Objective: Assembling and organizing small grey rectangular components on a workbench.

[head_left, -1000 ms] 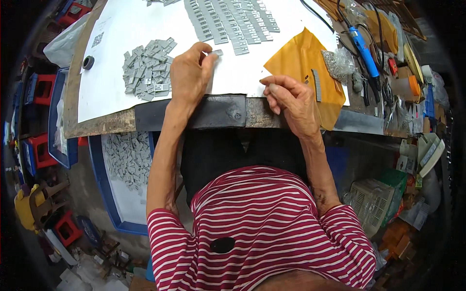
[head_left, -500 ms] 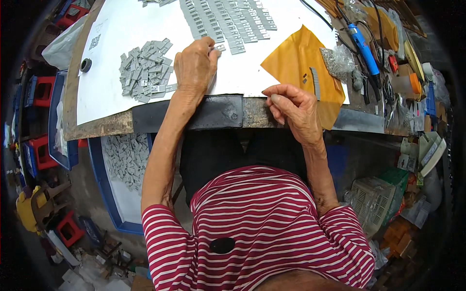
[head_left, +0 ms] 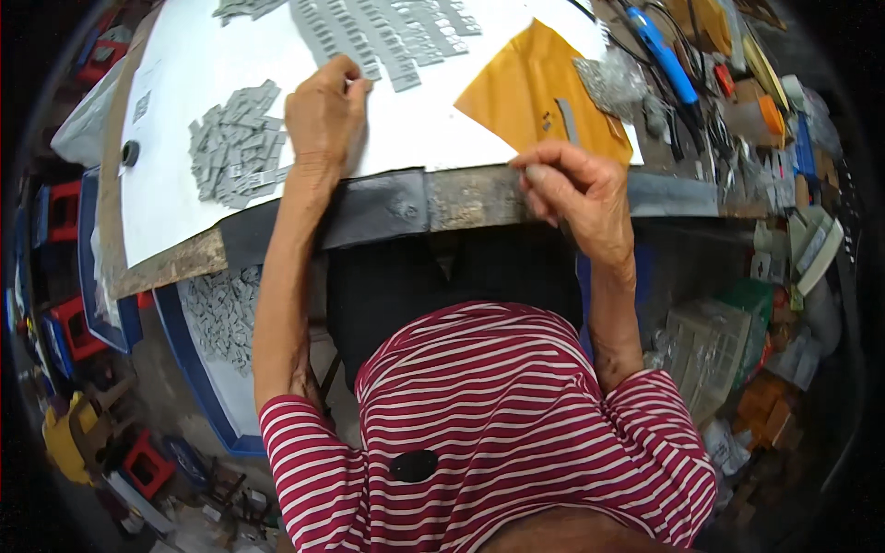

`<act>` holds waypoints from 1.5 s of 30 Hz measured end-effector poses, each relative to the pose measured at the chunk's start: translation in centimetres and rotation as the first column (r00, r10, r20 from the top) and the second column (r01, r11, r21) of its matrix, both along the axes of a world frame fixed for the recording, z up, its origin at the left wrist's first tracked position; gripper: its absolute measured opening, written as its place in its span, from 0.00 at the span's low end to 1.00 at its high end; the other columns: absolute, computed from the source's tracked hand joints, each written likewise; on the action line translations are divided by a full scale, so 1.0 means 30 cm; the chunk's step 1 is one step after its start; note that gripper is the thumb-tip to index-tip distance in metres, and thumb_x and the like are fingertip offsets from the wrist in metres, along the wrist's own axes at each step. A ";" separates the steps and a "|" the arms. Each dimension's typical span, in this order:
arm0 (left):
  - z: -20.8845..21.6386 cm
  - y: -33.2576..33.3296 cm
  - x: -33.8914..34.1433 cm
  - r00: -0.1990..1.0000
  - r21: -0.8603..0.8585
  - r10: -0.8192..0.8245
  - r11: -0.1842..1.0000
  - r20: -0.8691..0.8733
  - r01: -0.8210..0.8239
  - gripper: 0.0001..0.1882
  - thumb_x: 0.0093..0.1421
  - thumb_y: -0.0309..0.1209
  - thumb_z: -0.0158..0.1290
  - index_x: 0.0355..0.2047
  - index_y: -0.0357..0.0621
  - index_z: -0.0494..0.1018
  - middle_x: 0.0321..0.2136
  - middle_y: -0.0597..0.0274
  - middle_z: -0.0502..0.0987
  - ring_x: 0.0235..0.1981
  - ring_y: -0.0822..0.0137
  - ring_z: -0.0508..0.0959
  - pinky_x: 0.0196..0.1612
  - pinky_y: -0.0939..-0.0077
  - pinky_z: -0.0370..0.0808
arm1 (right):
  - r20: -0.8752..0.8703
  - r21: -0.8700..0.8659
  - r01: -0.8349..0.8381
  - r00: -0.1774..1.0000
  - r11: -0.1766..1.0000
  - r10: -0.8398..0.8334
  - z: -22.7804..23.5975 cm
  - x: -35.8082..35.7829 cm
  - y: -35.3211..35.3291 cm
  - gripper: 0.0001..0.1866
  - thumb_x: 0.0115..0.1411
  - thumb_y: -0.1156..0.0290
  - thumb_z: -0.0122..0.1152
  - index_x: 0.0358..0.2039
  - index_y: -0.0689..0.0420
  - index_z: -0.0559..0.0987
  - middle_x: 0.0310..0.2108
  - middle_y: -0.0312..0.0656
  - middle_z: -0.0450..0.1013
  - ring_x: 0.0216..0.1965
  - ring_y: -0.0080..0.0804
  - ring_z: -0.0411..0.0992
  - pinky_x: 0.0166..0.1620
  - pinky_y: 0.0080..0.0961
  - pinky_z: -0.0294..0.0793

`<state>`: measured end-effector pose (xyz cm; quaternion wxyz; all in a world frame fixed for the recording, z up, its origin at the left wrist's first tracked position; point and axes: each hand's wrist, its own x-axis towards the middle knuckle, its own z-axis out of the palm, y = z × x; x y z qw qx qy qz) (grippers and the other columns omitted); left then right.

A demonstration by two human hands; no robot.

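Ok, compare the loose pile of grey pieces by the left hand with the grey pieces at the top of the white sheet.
The loose pile is jumbled, its pieces overlapping at all angles; the top pieces lie flat in neat rows. The pile sits left of the left hand; the rows lie beyond its fingertips. Both are small grey pieces on the white sheet.

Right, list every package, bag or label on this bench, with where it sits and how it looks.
Yellow-brown paper envelope: flat on the white sheet, just beyond the right hand; a slim grey strip lies on it.
Clear plastic bag: at the envelope's far right edge, crumpled, holding small grey parts.
Small printed label: on the sheet's left part, pale, with dark print.
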<state>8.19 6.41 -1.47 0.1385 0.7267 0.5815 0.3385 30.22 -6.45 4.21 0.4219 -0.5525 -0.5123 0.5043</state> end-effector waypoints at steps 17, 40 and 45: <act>0.069 -0.113 -0.018 0.973 -0.020 -0.116 0.992 0.202 0.122 0.05 0.52 0.23 0.51 0.30 0.35 0.72 0.23 0.56 0.76 0.23 0.70 0.75 0.28 0.79 0.71 | 0.617 0.404 -0.029 0.746 0.914 -0.250 -0.170 0.200 0.154 0.07 0.54 0.74 0.54 0.32 0.64 0.75 0.25 0.37 0.72 0.25 0.19 0.69 0.29 0.16 0.69; 0.122 -0.300 -0.193 0.938 -0.030 0.158 0.987 0.310 -0.156 0.06 0.53 0.26 0.52 0.31 0.37 0.74 0.23 0.60 0.76 0.26 0.72 0.75 0.29 0.81 0.70 | 0.597 0.359 0.059 0.752 0.931 -0.278 -0.106 0.122 0.169 0.05 0.53 0.74 0.53 0.28 0.63 0.73 0.19 0.40 0.71 0.21 0.26 0.70 0.27 0.22 0.69; 0.138 -0.322 -0.100 0.897 -0.134 0.029 0.990 0.441 0.034 0.06 0.54 0.25 0.52 0.33 0.38 0.75 0.26 0.65 0.76 0.30 0.76 0.74 0.34 0.83 0.70 | -0.089 -0.021 0.117 0.989 0.993 -0.118 -0.053 0.033 0.144 0.07 0.54 0.73 0.55 0.30 0.64 0.74 0.19 0.35 0.69 0.17 0.16 0.64 0.20 0.10 0.60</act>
